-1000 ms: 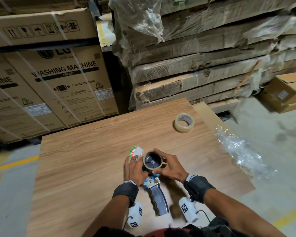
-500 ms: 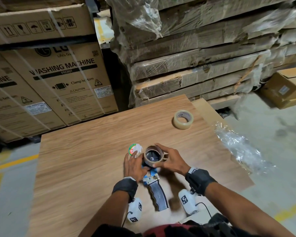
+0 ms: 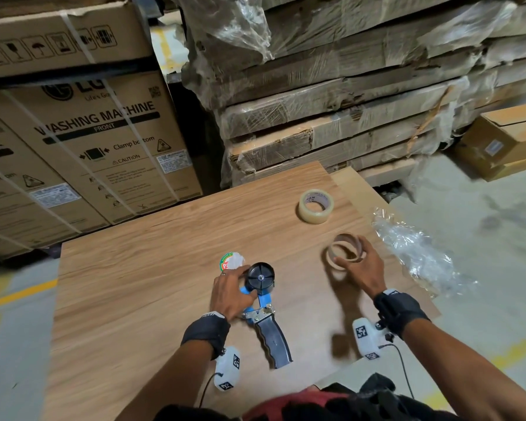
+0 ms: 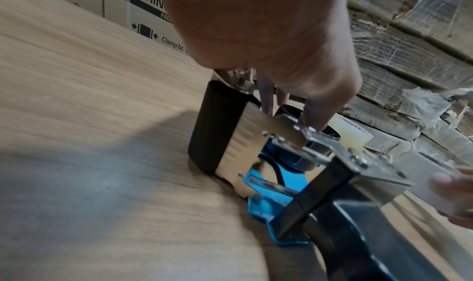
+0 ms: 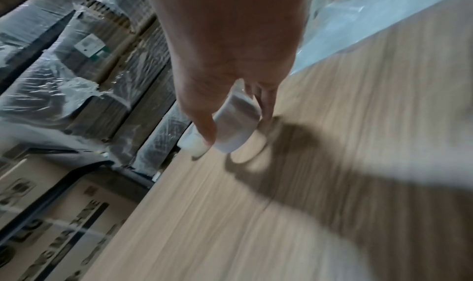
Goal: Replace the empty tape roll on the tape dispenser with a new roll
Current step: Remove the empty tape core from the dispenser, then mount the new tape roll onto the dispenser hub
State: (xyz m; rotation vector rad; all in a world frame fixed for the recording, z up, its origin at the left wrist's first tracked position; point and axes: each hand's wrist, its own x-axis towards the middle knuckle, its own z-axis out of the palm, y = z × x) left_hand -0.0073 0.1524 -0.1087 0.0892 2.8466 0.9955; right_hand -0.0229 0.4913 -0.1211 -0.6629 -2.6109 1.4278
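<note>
The tape dispenser (image 3: 260, 302) lies on its side on the wooden table (image 3: 140, 299), blue frame and black handle toward me, its black hub (image 3: 260, 277) bare. My left hand (image 3: 236, 284) grips its front end; in the left wrist view my left hand (image 4: 294, 111) has its fingers curled down at the metal plate of the dispenser (image 4: 268, 184). My right hand (image 3: 354, 262) holds the empty brown cardboard core (image 3: 342, 253) above the table, right of the dispenser. In the right wrist view my right hand (image 5: 236, 130) pinches the core (image 5: 234, 113). The new clear tape roll (image 3: 316, 206) lies flat farther back.
A small green, red and white round item (image 3: 231, 261) lies by my left fingers. Crumpled clear plastic (image 3: 416, 256) hangs at the table's right edge. Washing-machine cartons (image 3: 88, 141) and wrapped flat stacks (image 3: 331, 117) stand close behind the table.
My right hand has pulled the empty core off the dispenser's hub and carried it to the right. The hub is now bare. My left hand stays on the dispenser.
</note>
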